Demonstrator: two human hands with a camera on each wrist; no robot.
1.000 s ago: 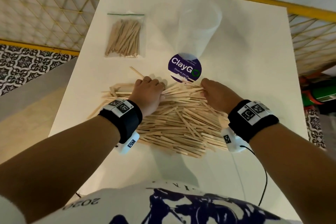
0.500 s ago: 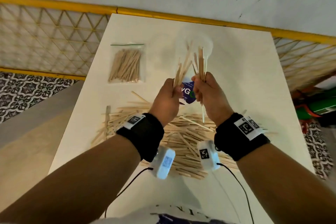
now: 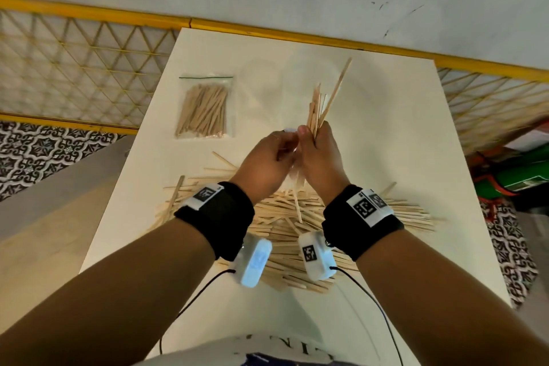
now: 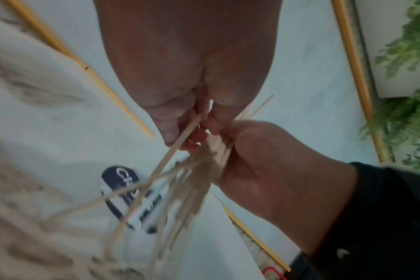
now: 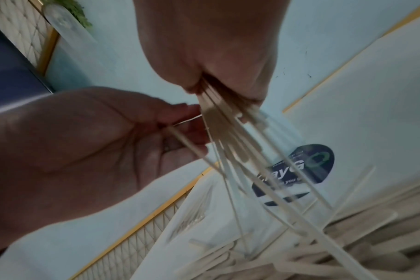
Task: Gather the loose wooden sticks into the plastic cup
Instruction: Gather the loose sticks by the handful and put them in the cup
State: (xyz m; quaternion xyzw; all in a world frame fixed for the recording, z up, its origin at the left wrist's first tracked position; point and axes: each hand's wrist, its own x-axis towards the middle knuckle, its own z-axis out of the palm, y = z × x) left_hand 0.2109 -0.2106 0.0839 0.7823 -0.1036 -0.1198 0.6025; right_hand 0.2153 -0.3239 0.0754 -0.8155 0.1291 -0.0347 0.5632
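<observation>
Both hands are raised together above the pile of loose wooden sticks on the white table. My right hand grips a bundle of sticks that fans upward in the head view and downward in the right wrist view, bundle. My left hand is against it; its thumb and fingers pinch a thin stick beside the bundle. The clear plastic cup shows only faintly beyond the hands.
A sealed bag of sticks lies at the table's far left. A purple round sticker is on the table under the hands. Yellow lattice railing borders the far and left sides. Wrist cables trail toward my body.
Both hands lifted handfuls of sticks off the pile, then closed together. Most sticks from the left hand are now gathered in the right hand's bundle.
</observation>
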